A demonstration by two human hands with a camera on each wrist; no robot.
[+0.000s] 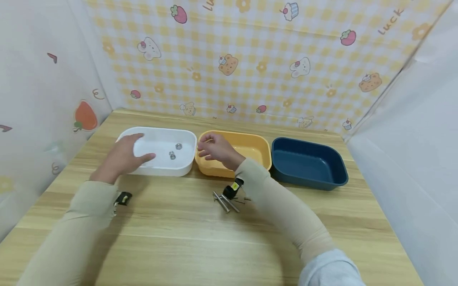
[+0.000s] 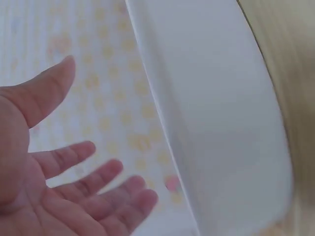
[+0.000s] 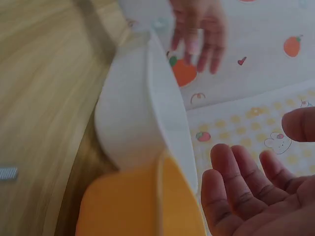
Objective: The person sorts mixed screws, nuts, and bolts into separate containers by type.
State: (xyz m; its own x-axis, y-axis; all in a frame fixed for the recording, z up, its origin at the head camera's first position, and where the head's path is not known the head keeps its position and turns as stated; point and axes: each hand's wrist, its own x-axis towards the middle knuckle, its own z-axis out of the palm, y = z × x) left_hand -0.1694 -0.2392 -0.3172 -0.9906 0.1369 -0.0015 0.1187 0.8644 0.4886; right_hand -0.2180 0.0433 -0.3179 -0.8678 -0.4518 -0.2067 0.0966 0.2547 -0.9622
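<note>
Over the left end of the white tray [image 1: 168, 171] my left hand [image 1: 123, 155] is spread, thumb apart from the fingers, holding nothing. In the left wrist view the same hand [image 2: 64, 182] shows its bare palm beside the tray's wall [image 2: 221, 123]. Several metal nuts [image 1: 173, 155] lie inside the white tray, to the right of that hand. My right hand [image 1: 220, 150] hovers over the left part of the yellow tray [image 1: 250, 137]. Its fingers are loosely bent with nothing between them, as the right wrist view of the hand [image 3: 256, 191] also shows.
On the table in front of the yellow tray lies a small pile of bolts [image 1: 225, 202], partly under my right wrist. A dark blue tray [image 1: 309, 182] stands at the right of the row. A patterned cloth [image 1: 214, 79] rises behind the trays.
</note>
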